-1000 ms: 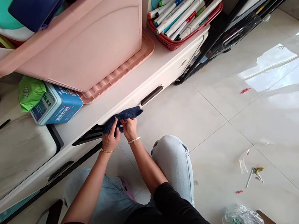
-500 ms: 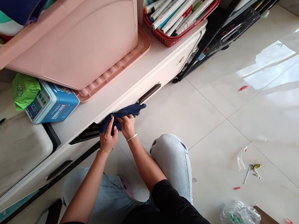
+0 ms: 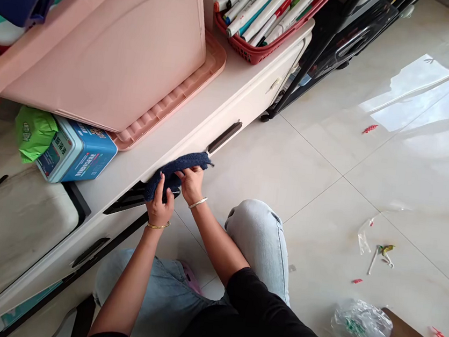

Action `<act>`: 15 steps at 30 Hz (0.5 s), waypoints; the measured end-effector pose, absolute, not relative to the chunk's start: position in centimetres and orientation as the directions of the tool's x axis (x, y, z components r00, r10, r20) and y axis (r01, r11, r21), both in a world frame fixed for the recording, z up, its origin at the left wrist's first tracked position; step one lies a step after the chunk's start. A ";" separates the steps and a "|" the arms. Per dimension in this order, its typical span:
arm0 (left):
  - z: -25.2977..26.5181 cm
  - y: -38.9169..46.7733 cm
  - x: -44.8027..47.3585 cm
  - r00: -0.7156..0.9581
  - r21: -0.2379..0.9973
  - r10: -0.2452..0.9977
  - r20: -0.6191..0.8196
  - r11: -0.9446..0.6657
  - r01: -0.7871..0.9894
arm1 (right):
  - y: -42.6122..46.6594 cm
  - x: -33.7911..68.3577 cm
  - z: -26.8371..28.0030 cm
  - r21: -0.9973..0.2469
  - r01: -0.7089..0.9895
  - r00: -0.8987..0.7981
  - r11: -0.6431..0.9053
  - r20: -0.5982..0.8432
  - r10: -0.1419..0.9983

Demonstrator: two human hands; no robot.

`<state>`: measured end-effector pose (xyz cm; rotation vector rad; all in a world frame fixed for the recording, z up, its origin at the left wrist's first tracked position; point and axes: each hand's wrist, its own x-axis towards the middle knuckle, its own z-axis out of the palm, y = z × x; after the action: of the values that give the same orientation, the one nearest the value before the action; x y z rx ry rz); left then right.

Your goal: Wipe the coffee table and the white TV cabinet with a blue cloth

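A dark navy cloth (image 3: 188, 161) with a fuzzy surface lies bunched against the white drawer front, and both hands grip it. My left hand (image 3: 160, 204), with a gold bracelet at the wrist, is closed on its left end. My right hand (image 3: 192, 184), wearing a silver bangle, pinches it nearer the right end. Part of the black drawer handle (image 3: 125, 200) shows just left of and behind the cloth. Another black handle (image 3: 225, 137) is on the drawer front to the upper right, apart from the cloth.
Above the drawers stand a large pink bin (image 3: 121, 43), a blue tin (image 3: 84, 155) with a green packet (image 3: 34, 133), and a red basket (image 3: 257, 56) of markers. A black cart (image 3: 322, 55) is beyond. Plastic wrap (image 3: 364, 328) and red scraps lie on the tiled floor.
The cloth's right end has come down and left slightly, and the cloth is now more arched. Both hands have shifted a little left. The view has tilted slightly.
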<state>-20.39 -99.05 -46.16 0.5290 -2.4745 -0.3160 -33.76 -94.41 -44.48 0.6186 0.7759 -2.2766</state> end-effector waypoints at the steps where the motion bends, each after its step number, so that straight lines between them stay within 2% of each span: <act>1: -46.2 -99.1 -20.3 -0.753 0.331 -0.437 0.493 0.894 -0.302 | -94.4 -33.8 -44.4 -0.346 0.707 -0.668 -0.617 -0.613 -0.422; 6: -46.5 -99.4 -19.9 -0.757 0.359 -0.463 0.461 0.877 -0.318 | -94.7 -33.6 -44.6 -0.315 0.689 -0.685 -0.653 -0.578 -0.444; 10: -46.4 -99.0 -20.0 -0.755 0.406 -0.497 0.429 0.852 -0.330 | -94.8 -33.4 -44.8 -0.278 0.751 -0.608 -0.599 -0.645 -0.463; 15: -45.6 -98.3 -20.6 -0.740 0.324 -0.442 0.507 0.893 -0.311 | -94.8 -33.2 -44.9 -0.227 0.729 -0.612 -0.646 -0.640 -0.465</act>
<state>-20.64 -98.34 -45.65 0.5396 -2.4613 -0.2917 -33.15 -94.82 -44.88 0.7121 0.6250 -2.2457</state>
